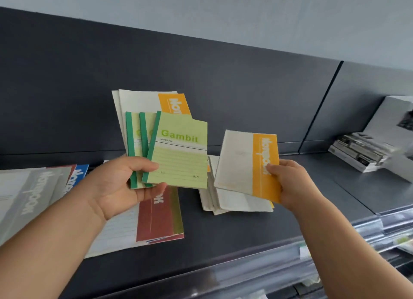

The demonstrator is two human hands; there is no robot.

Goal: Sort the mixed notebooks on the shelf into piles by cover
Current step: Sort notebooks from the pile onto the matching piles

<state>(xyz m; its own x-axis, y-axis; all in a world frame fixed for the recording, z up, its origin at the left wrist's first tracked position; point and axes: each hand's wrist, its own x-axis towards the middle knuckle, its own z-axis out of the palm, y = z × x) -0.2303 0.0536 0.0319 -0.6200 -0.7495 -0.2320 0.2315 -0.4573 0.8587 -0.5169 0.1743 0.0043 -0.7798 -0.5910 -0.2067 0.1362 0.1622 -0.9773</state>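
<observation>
My left hand [125, 182] clamps a fan of green Gambit notebooks [178, 151] and orange ones, spread so covers show. My right hand [288, 182] pinches one orange-striped notebook [248, 164] above the matching pile [234, 202] at four o'clock on the shelf [245, 231].

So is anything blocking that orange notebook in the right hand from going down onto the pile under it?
Nothing visible. The orange notebook in the right hand hangs just above the pile, with only open air between.
</observation>
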